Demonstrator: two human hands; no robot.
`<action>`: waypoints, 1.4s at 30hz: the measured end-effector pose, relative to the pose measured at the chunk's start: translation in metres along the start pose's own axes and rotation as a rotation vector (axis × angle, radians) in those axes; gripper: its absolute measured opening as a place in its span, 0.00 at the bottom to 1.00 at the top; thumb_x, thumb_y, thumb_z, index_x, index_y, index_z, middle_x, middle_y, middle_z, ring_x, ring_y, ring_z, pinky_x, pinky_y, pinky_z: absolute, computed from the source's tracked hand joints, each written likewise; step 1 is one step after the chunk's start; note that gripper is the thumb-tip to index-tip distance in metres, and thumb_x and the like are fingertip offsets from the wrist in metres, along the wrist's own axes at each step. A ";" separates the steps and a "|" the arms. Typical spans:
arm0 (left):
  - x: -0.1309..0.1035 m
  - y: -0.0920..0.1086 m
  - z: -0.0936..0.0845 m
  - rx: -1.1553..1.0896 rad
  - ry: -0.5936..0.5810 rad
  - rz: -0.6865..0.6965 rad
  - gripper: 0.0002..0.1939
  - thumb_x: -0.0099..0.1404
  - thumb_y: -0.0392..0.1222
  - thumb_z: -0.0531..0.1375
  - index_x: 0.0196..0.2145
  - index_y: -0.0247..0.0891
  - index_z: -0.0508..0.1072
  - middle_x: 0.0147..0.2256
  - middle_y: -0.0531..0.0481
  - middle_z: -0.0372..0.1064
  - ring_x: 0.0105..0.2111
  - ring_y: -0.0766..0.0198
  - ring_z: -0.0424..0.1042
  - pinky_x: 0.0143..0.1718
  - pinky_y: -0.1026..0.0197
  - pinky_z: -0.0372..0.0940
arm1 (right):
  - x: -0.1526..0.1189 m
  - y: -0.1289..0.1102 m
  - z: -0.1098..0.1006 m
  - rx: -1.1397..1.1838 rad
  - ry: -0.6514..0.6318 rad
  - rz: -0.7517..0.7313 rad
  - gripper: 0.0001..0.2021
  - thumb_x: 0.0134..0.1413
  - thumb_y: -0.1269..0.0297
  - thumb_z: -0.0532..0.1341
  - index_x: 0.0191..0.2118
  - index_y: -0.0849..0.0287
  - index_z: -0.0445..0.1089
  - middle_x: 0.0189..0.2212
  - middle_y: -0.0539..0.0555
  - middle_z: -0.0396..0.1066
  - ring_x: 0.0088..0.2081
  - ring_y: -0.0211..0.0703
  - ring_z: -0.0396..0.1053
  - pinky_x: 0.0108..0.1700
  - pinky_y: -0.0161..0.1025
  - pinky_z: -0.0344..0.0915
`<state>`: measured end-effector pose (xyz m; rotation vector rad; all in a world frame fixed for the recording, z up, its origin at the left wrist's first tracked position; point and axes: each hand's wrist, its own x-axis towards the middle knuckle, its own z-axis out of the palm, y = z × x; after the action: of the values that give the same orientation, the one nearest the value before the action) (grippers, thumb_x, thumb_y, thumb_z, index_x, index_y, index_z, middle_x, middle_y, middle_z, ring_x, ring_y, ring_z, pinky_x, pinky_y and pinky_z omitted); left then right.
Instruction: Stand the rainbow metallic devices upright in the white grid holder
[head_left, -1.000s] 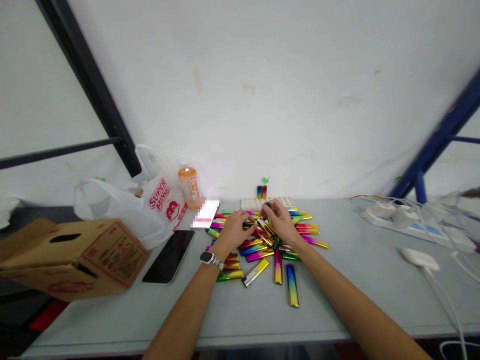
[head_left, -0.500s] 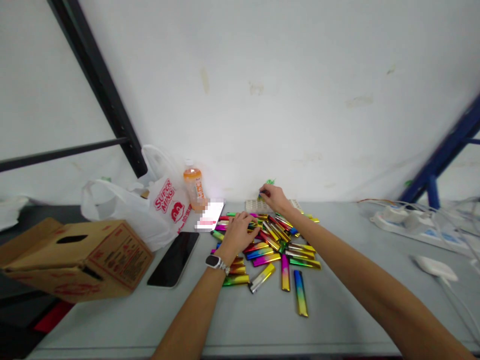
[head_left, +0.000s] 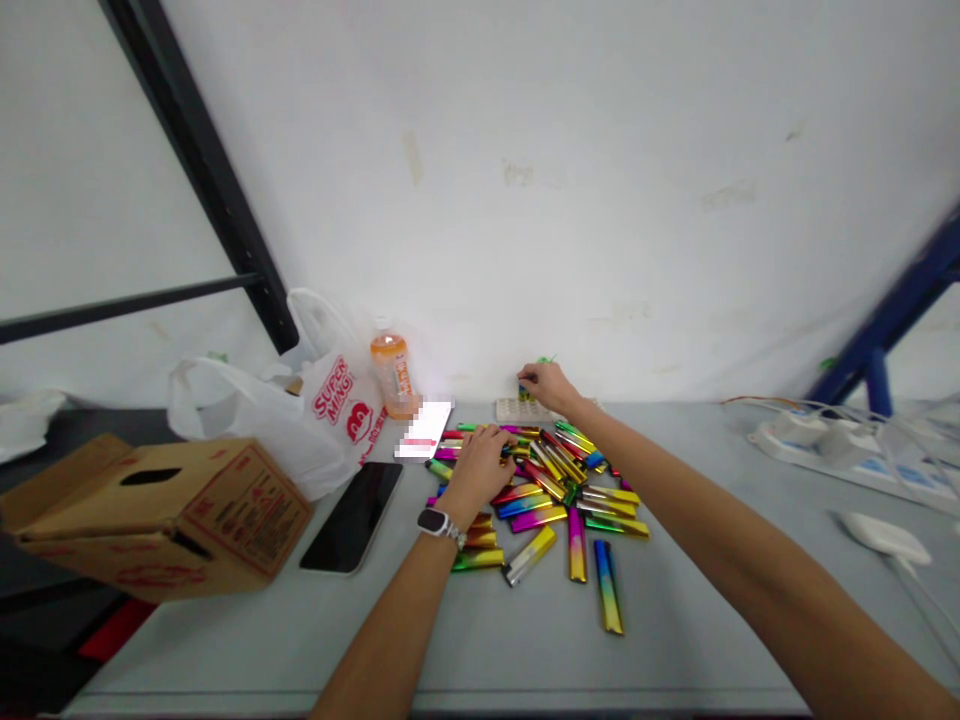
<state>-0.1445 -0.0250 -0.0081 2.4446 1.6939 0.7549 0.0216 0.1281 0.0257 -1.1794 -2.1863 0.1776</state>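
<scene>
1. Since a second ago, my right hand (head_left: 547, 383) has left the pile and reached out to the white tray (head_left: 517, 409) at the wall; my left hand (head_left: 480, 465) has stayed down on the heap.
2. Right hand now: fingertips drawn together in a pinch at the small upright lighters (head_left: 523, 390) standing at the tray's far edge. It is too small for me to tell which piece the fingers actually grip.
3. Left hand: curled, palm down, fingers resting on the pile of iridescent lighter casings (head_left: 551, 490). I cannot tell whether it has closed on any single casing. A smartwatch (head_left: 435, 522) sits on that wrist.
4. The casings lie fanned out under and just right of my left hand, between it and my right forearm, with a few strays nearer me, such as a blue-to-gold one (head_left: 609, 586) lying apart.
5. Left of my left hand lies a black phone (head_left: 351, 515), face up, and beyond that a cardboard box (head_left: 161, 510).
6. Further off on that side, a white plastic bag (head_left: 315, 415) and an orange drink bottle (head_left: 393, 375) stand by the wall.
7. Well off to the right of my right arm, a power strip (head_left: 825, 445) with cables rests on the grey table (head_left: 487, 640).
</scene>
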 end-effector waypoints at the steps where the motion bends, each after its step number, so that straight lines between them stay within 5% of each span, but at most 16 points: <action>1: 0.000 0.000 0.000 0.004 -0.002 -0.001 0.14 0.59 0.32 0.59 0.43 0.39 0.75 0.43 0.43 0.71 0.47 0.50 0.67 0.52 0.46 0.60 | 0.001 0.000 0.001 0.007 0.003 -0.002 0.10 0.53 0.74 0.60 0.38 0.60 0.79 0.35 0.56 0.80 0.37 0.45 0.75 0.45 0.38 0.66; 9: 0.003 0.002 0.003 0.054 -0.025 -0.016 0.17 0.58 0.30 0.57 0.45 0.40 0.74 0.45 0.44 0.72 0.49 0.50 0.66 0.52 0.47 0.60 | 0.003 0.001 0.000 -0.055 -0.044 0.010 0.11 0.59 0.71 0.58 0.41 0.63 0.79 0.37 0.58 0.78 0.39 0.45 0.73 0.46 0.38 0.65; 15: 0.002 0.005 0.002 0.068 -0.020 -0.011 0.17 0.58 0.30 0.57 0.45 0.42 0.75 0.44 0.44 0.72 0.48 0.50 0.67 0.52 0.47 0.59 | -0.012 -0.007 -0.007 -0.285 -0.013 -0.019 0.16 0.64 0.63 0.56 0.52 0.55 0.76 0.47 0.61 0.64 0.45 0.46 0.68 0.50 0.39 0.63; 27: 0.005 0.003 -0.001 0.084 0.000 -0.041 0.11 0.60 0.34 0.60 0.41 0.41 0.75 0.42 0.43 0.72 0.48 0.47 0.67 0.53 0.43 0.57 | -0.042 -0.005 -0.009 -0.435 -0.097 -0.024 0.30 0.63 0.67 0.53 0.70 0.55 0.51 0.49 0.65 0.61 0.49 0.55 0.63 0.50 0.45 0.59; 36: 0.013 -0.003 -0.003 -0.080 0.026 0.092 0.11 0.69 0.40 0.56 0.43 0.38 0.76 0.40 0.44 0.76 0.41 0.55 0.72 0.46 0.54 0.64 | -0.094 -0.036 -0.019 0.073 0.142 -0.009 0.16 0.63 0.61 0.56 0.53 0.58 0.70 0.44 0.58 0.63 0.46 0.46 0.66 0.53 0.43 0.61; 42: 0.009 0.007 -0.012 -0.332 0.115 0.064 0.06 0.65 0.37 0.59 0.37 0.38 0.77 0.36 0.47 0.76 0.37 0.58 0.73 0.42 0.58 0.66 | -0.127 -0.073 -0.023 0.289 0.078 -0.074 0.14 0.66 0.52 0.54 0.44 0.54 0.72 0.40 0.54 0.72 0.43 0.45 0.68 0.49 0.42 0.61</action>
<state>-0.1415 -0.0218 0.0082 2.2715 1.3929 1.1049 0.0343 -0.0192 0.0129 -0.9272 -2.0503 0.3947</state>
